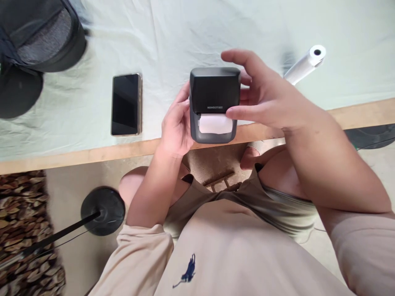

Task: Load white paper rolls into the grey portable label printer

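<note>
A small black label printer (pixel 215 90) is held up over the table's front edge, with a white label (pixel 215 124) sticking out of its slot. My left hand (pixel 178 121) grips the printer from its left side, the fingers partly hidden behind it. On the other side, my right hand (pixel 257 90) has its thumb at the printer's front, by the label's upper right corner. Its index finger is raised above the top edge, and the other fingers reach to the printer's right side. Whether the right fingers bear any of its weight I cannot tell.
On the cloth-covered table (pixel 160 41) a smartphone (pixel 126 104) lies to the left. A dark bag (pixel 46 37) stands at the back left, and a white roll (pixel 305 63) lies to the right. A round black stand base (pixel 103 210) rests on the floor near a patterned rug (pixel 27 230).
</note>
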`<state>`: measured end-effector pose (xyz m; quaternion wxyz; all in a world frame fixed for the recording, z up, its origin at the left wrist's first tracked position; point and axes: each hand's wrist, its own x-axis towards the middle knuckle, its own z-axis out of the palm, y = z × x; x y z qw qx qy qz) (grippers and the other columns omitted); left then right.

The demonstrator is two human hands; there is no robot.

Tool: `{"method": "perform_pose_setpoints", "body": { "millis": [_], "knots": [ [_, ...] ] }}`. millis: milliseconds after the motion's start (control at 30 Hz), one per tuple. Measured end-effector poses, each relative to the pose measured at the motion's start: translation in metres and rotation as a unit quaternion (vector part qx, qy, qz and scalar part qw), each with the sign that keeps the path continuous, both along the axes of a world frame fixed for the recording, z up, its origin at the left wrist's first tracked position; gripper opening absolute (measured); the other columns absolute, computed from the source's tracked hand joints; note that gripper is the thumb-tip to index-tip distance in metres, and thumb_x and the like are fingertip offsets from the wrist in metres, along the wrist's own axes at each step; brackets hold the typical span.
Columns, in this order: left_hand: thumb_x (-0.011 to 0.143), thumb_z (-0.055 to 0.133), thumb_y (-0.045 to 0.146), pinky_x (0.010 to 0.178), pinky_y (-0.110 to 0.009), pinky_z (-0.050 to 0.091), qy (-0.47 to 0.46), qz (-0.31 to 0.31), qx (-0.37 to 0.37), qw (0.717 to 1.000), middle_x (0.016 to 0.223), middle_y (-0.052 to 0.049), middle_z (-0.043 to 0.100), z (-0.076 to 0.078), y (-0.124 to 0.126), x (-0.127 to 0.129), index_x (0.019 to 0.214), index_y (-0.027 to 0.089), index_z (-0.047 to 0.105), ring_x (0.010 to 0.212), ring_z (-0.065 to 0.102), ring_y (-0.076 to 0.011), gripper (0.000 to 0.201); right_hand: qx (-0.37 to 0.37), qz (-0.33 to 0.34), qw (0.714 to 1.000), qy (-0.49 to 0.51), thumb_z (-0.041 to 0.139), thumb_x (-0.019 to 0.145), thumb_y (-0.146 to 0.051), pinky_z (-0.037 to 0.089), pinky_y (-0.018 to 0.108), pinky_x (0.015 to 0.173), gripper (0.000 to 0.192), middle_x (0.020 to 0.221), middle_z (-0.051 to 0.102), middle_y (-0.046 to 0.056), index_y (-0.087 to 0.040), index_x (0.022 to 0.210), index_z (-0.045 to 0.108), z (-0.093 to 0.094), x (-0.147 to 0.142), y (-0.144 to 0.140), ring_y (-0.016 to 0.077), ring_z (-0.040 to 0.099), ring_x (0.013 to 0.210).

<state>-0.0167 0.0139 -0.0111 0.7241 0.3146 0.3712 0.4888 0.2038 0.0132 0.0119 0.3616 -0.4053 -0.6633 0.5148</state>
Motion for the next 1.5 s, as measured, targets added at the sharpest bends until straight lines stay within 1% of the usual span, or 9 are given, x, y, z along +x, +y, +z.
{"method": "perform_pose_setpoints", "body": {
  "millis": [233, 400, 567, 733, 867, 1067, 1233, 1400, 1500],
  "knots": [
    [0.109, 0.036, 0.036, 0.135, -0.053, 0.047, -0.051, -0.026, -0.007, 0.998, 0.124, -0.008, 0.08, 0.007, -0.002, 0.002, 0.103, 0.024, 0.068, 0.168, 0.046, -0.0323, 0.035, 0.183, -0.26, 0.947, -0.043, 0.068, 0.103, -0.048, 0.053, 0.038, 0.062, 0.021, 0.088, 0.059, -0.001, -0.031, 0.108, 0.056, 0.013, -0.02, -0.013, 0.0201, 0.068, 0.075],
    [0.101, 0.059, 0.028, 0.137, -0.049, 0.046, -0.027, -0.057, 0.052, 0.997, 0.124, -0.006, 0.082, 0.0, -0.004, 0.001, 0.107, 0.027, 0.073, 0.171, 0.042, -0.0315, 0.015, 0.205, -0.237, 0.95, -0.002, 0.061, 0.101, -0.028, 0.055, 0.032, 0.055, 0.012, 0.118, 0.067, 0.001, -0.032, 0.097, 0.051, 0.022, -0.022, -0.018, 0.022, 0.073, 0.134],
    [0.091, 0.082, 0.041, 0.127, -0.055, 0.056, 0.007, -0.067, 0.053, 0.996, 0.132, -0.003, 0.083, -0.008, -0.005, -0.001, 0.123, 0.034, 0.076, 0.169, 0.046, -0.0404, 0.033, 0.204, -0.136, 0.941, -0.234, 0.068, 0.09, -0.026, 0.055, 0.046, 0.071, 0.015, 0.109, 0.079, 0.002, -0.03, 0.104, 0.067, 0.02, -0.013, -0.016, 0.025, 0.07, 0.082],
    [0.083, 0.089, 0.044, 0.126, -0.058, 0.057, 0.034, -0.069, 0.039, 0.996, 0.136, -0.002, 0.083, -0.009, -0.007, 0.0, 0.128, 0.036, 0.075, 0.17, 0.042, -0.0451, 0.047, 0.147, -0.106, 0.906, -0.383, 0.079, 0.081, -0.028, 0.06, 0.054, 0.084, 0.034, 0.096, 0.076, 0.005, -0.035, 0.112, 0.068, 0.023, -0.019, -0.01, 0.036, 0.07, 0.089],
    [0.089, 0.082, 0.036, 0.131, -0.058, 0.053, 0.02, -0.058, 0.048, 0.997, 0.132, -0.002, 0.083, -0.006, -0.007, 0.0, 0.12, 0.033, 0.075, 0.171, 0.04, -0.0406, 0.032, 0.119, -0.113, 0.955, -0.246, 0.077, 0.077, -0.021, 0.062, 0.051, 0.097, 0.03, 0.105, 0.078, 0.003, -0.03, 0.105, 0.069, 0.038, -0.018, -0.01, 0.0311, 0.074, 0.1],
    [0.096, 0.07, 0.038, 0.122, -0.047, 0.06, 0.023, 0.011, 0.041, 0.999, 0.108, -0.005, 0.082, -0.005, 0.0, 0.0, 0.103, 0.027, 0.072, 0.159, 0.057, -0.0341, 0.014, 0.0, -0.175, 0.983, 0.06, 0.065, 0.082, -0.021, 0.042, 0.031, 0.047, 0.029, 0.078, 0.067, -0.002, -0.028, 0.11, 0.067, 0.013, -0.001, -0.009, 0.0156, 0.055, 0.057],
    [0.093, 0.068, 0.041, 0.121, -0.048, 0.062, 0.011, 0.039, 0.004, 0.999, 0.114, -0.006, 0.082, -0.003, 0.004, 0.0, 0.104, 0.028, 0.073, 0.154, 0.062, -0.0342, 0.018, -0.015, -0.109, 0.994, 0.013, 0.079, 0.082, -0.03, 0.058, 0.031, 0.069, 0.035, 0.102, 0.071, 0.0, -0.029, 0.114, 0.065, -0.03, 0.014, -0.009, 0.0172, 0.064, 0.081],
    [0.087, 0.074, 0.05, 0.118, -0.048, 0.064, 0.035, 0.026, 0.011, 0.999, 0.116, -0.008, 0.084, -0.004, 0.005, 0.0, 0.094, 0.029, 0.068, 0.156, 0.062, -0.0361, 0.023, 0.096, -0.189, 0.977, -0.034, 0.083, 0.091, -0.047, 0.061, 0.04, 0.079, 0.033, 0.109, 0.072, 0.005, -0.032, 0.112, 0.062, -0.045, 0.039, -0.011, 0.0238, 0.067, 0.095],
    [0.087, 0.073, 0.047, 0.119, -0.047, 0.064, 0.037, 0.033, 0.012, 0.999, 0.117, -0.008, 0.084, -0.005, 0.006, 0.0, 0.097, 0.029, 0.07, 0.153, 0.065, -0.0353, 0.021, 0.172, -0.221, 0.953, -0.117, 0.075, 0.099, -0.051, 0.057, 0.055, 0.11, 0.03, 0.125, 0.076, 0.008, -0.034, 0.121, 0.062, -0.051, 0.045, -0.011, 0.0329, 0.071, 0.122]
  ]
}}
